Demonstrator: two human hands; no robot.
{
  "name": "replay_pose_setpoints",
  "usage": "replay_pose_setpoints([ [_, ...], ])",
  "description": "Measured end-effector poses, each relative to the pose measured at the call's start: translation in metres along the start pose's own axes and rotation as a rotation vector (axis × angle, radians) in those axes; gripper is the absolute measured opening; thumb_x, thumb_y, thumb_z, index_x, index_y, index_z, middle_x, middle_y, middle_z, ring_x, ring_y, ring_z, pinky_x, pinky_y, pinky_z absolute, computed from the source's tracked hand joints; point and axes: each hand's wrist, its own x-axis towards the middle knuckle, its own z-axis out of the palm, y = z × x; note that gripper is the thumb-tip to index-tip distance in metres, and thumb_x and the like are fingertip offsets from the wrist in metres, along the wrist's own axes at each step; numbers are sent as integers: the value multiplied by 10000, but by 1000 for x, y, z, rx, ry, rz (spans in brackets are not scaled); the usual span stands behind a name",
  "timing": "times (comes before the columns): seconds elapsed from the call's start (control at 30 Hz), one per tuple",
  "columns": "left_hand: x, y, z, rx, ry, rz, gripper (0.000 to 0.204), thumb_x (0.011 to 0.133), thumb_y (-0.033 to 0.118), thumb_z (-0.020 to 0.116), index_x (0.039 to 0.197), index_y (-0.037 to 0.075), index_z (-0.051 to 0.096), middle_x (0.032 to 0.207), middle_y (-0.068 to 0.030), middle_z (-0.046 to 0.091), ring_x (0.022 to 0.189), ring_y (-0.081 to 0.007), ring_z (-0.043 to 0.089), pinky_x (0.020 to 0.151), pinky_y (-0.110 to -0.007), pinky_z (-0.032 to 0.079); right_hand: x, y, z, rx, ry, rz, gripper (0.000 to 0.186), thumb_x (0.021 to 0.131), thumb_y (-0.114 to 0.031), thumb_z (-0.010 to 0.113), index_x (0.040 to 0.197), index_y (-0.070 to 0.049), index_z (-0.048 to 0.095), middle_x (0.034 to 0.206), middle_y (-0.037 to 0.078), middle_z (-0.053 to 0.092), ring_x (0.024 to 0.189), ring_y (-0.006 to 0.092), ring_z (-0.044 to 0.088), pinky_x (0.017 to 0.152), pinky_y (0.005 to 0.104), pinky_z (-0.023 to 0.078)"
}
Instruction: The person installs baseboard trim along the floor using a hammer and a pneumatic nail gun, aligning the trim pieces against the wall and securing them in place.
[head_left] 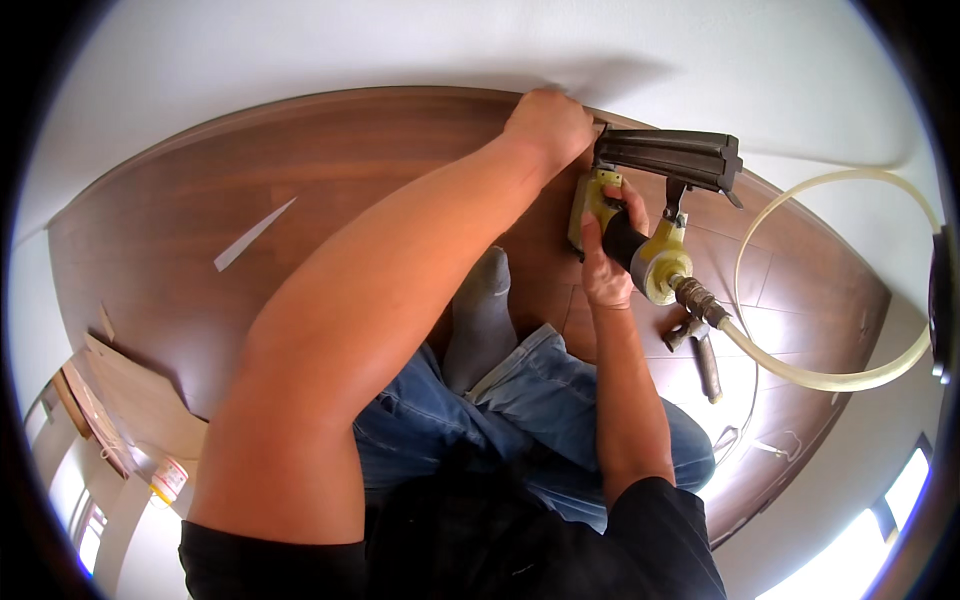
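My right hand point(610, 260) is wrapped round the handle of a yellow and black air nail gun point(660, 262). Its long dark magazine point(670, 155) points to the right, and its nose meets the brown skirting strip point(430, 92) where floor and wall join. Just left of the nose, my left hand point(550, 122) is curled closed against the strip and the white wall; its fingertips are hidden. From the gun's metal coupling point(700, 300) a clear yellowish air hose point(840, 380) loops away to the right.
A hammer point(705, 360) lies on the brown plank floor point(340, 240) right of my forearm, near a thin white cord point(775, 447). A pale pointed strip point(252, 238) lies to the left. Cardboard point(145, 395) and a small white tub point(170, 482) are at the lower left. My socked foot point(482, 310) is between my arms.
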Motion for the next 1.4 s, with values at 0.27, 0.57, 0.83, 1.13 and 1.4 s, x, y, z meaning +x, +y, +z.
replay_pose_setpoints([
  [0.27,-8,7,2,29,43,-25,137,827,61,681,924,45,775,961,-112,766,913,-298,750,740,-404,611,-6,-4,-1,-40,6,-70,484,919,-16,667,1372,3,499,1294,131,575,1220,254,558,1082,395,431],
  [0.57,12,12,20,13,70,-168,216,915,100,605,1045,87,777,1072,-96,771,992,-264,741,789,-410,596,-11,-7,0,111,147,40,610,916,-58,733,1456,11,460,1384,123,533,1268,251,517,1099,382,415],
  [0.83,-251,-79,-71,-537,338,-612,280,1031,303,567,1094,59,687,1014,-182,739,993,-368,705,854,-484,549,-69,-62,9,632,526,589,470,945,-168,685,1394,-113,556,1205,109,650,1022,264,665,772,423,573],
  [1.13,-663,-218,131,-215,419,-1411,416,1010,340,593,1286,30,633,1399,-193,599,1307,-383,545,1100,-486,436,-83,10,-8,835,377,725,495,915,-366,723,1322,-100,629,1265,94,678,1139,298,658,969,443,529],
  [1.4,-704,-295,161,-149,393,-1260,535,1031,317,569,1488,55,475,1608,-156,393,1492,-339,340,1217,-481,292,-68,-4,-5,839,517,845,682,858,-456,767,1415,-103,591,1378,108,633,1264,322,593,1103,455,474],
])
